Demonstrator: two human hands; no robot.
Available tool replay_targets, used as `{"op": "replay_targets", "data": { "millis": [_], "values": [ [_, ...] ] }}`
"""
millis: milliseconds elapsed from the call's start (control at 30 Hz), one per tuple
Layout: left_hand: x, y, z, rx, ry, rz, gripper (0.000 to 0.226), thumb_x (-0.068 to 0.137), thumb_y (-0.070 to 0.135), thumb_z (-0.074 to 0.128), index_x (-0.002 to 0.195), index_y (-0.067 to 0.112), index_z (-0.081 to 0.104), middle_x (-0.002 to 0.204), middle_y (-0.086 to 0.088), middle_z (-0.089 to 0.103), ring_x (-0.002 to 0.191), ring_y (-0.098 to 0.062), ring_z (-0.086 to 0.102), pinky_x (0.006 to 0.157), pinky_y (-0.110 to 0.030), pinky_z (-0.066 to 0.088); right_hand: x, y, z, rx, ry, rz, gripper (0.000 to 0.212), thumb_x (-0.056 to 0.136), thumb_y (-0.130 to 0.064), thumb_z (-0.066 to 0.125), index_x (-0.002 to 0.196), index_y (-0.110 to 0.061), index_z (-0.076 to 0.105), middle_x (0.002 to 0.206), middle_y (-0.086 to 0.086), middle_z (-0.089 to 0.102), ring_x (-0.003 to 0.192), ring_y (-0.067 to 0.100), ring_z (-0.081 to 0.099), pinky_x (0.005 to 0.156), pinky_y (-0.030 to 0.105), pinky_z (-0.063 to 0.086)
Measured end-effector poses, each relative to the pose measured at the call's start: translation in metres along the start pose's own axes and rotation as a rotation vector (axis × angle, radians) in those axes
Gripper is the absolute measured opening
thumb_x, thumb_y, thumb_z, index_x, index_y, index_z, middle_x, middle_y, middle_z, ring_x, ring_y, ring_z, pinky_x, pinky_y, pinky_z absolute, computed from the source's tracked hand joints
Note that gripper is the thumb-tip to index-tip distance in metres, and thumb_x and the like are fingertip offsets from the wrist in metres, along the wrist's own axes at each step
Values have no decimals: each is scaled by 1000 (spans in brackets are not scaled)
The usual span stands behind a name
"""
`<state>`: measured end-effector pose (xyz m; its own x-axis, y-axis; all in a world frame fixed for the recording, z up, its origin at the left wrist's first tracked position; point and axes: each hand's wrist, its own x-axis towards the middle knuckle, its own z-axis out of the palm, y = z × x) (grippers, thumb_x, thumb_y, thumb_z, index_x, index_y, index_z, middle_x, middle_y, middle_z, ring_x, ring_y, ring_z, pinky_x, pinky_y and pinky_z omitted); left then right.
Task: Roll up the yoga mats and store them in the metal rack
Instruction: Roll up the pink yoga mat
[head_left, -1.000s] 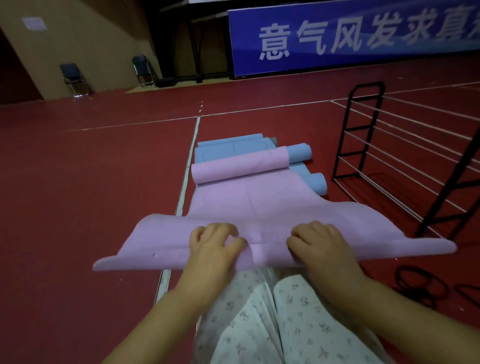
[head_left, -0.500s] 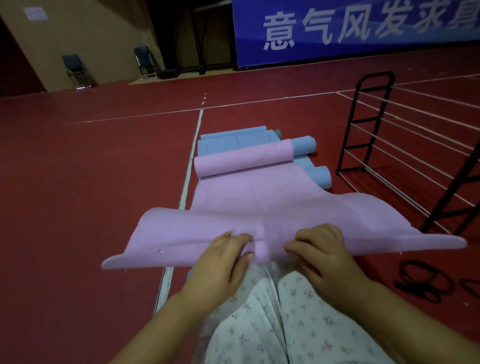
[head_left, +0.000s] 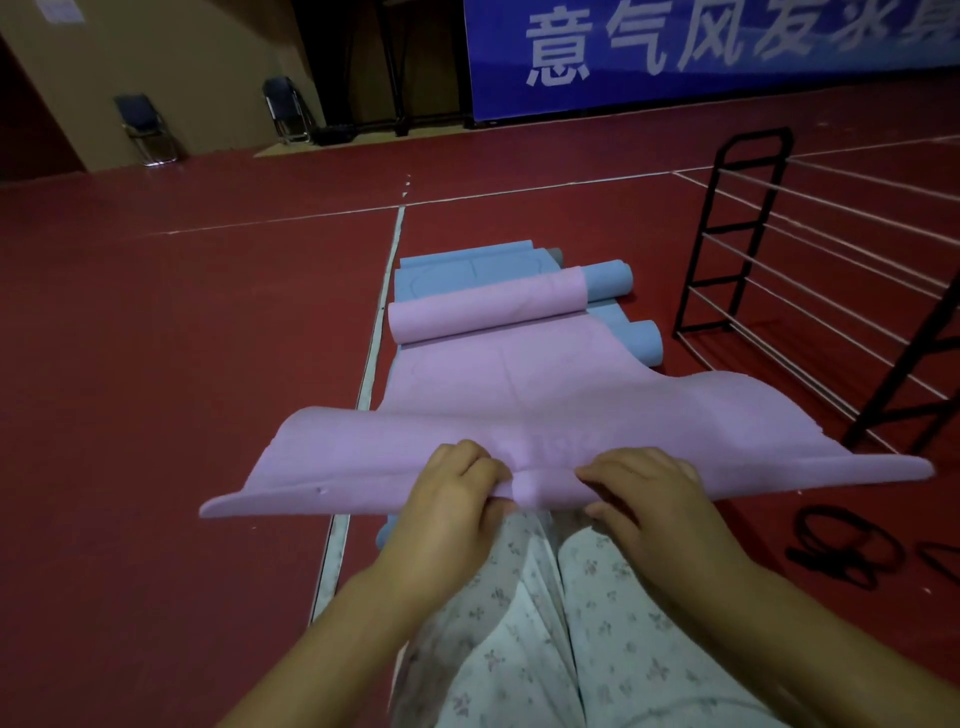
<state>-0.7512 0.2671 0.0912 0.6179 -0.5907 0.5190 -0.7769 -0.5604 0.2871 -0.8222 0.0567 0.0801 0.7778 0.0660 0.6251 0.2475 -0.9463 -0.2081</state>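
A pink yoga mat (head_left: 519, 384) lies along the red floor, its far end curled into a roll and its near edge lifted off the floor. My left hand (head_left: 452, 499) and my right hand (head_left: 649, 499) grip that near edge side by side at its middle, fingers curled over the fold. Blue yoga mats (head_left: 467, 270) lie under and beyond the pink one, two of their ends rolled at the right (head_left: 608, 280). The black metal rack (head_left: 737, 228) with thin rails stands at the right, with nothing on its rails.
Black elastic bands (head_left: 847, 545) lie on the floor at the lower right. A white court line (head_left: 374, 358) runs beside the mats. Two folding chairs (head_left: 145, 127) and a blue banner (head_left: 701, 47) stand at the far wall. My knees in floral trousers (head_left: 545, 623) are below.
My left hand's fingers have curled back over the mat's near edge after reaching forward flat. The two hands have drawn a little closer together on the edge.
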Motion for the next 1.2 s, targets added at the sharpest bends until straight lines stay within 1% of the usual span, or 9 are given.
{"op": "replay_targets", "data": {
  "millis": [67, 167, 300, 467, 600, 833, 967, 1100, 1200],
  "values": [
    [-3, 2, -3, -15, 16, 35, 16, 82, 21, 54, 87, 10, 64, 85, -3, 56, 81, -17, 44, 70, -28, 37, -2, 4, -3, 109, -22, 28, 22, 65, -24, 70, 86, -21, 69, 84, -7, 66, 84, 10, 52, 71, 28, 36],
    [-11, 7, -9, -20, 21, 71, 20, 89, 25, 52, 89, 10, 64, 86, -2, 58, 82, -15, 45, 72, -25, 37, -6, 9, -13, 153, -59, -1, 15, 74, -25, 67, 88, -20, 69, 84, -8, 66, 85, 8, 50, 73, 21, 29],
    [-25, 18, -9, -25, 26, 93, 20, 90, 22, 52, 91, 7, 66, 87, -4, 59, 81, -18, 48, 72, -27, 38, -17, 6, -28, 180, -115, -21, 24, 84, -36, 54, 91, -19, 70, 86, -10, 66, 83, 10, 51, 76, 25, 34],
    [-60, 37, -6, -38, 13, 162, 18, 94, 23, 50, 99, 12, 64, 92, -2, 59, 87, -21, 53, 77, -30, 39, -57, -5, -40, 196, -143, -28, 23, 87, -34, 54, 94, -18, 69, 87, -9, 63, 81, 10, 50, 77, 26, 36],
    [-68, 39, 8, 117, 84, 165, 12, 91, 25, 51, 101, 23, 56, 93, 5, 60, 88, -20, 51, 75, -34, 31, -69, -5, -30, 189, -160, 16, 25, 89, -35, 50, 96, -19, 68, 88, -6, 58, 82, 14, 48, 75, 33, 38],
    [-69, 40, 7, 152, 53, 176, 13, 92, 23, 46, 101, 17, 54, 89, -5, 62, 79, -25, 50, 73, -37, 38, -70, -5, -31, 115, -148, 2, 25, 89, -36, 49, 96, -22, 68, 89, -6, 58, 84, 14, 49, 74, 32, 37],
    [-59, 34, -2, 78, -59, 187, 14, 93, 26, 46, 99, 18, 54, 86, -2, 59, 79, -21, 47, 72, -33, 37, -61, -5, -39, 151, -212, 13, 23, 88, -37, 51, 88, -20, 67, 83, -10, 60, 79, 11, 49, 74, 25, 37],
    [-46, 22, -5, -89, -159, 97, 18, 92, 32, 48, 91, 17, 59, 81, 9, 52, 76, -15, 48, 69, -23, 37, -46, 3, -43, 286, -363, 132, 24, 82, -49, 51, 80, -28, 63, 74, -17, 57, 75, 1, 49, 70, 8, 34],
    [-43, 19, -6, -209, -163, 44, 14, 90, 32, 52, 90, 18, 58, 83, 18, 44, 75, -5, 45, 69, -14, 34, -39, 8, -43, 429, -418, 281, 25, 74, -56, 57, 79, -32, 58, 78, -13, 61, 75, 4, 56, 63, 14, 41]
  ]
}}
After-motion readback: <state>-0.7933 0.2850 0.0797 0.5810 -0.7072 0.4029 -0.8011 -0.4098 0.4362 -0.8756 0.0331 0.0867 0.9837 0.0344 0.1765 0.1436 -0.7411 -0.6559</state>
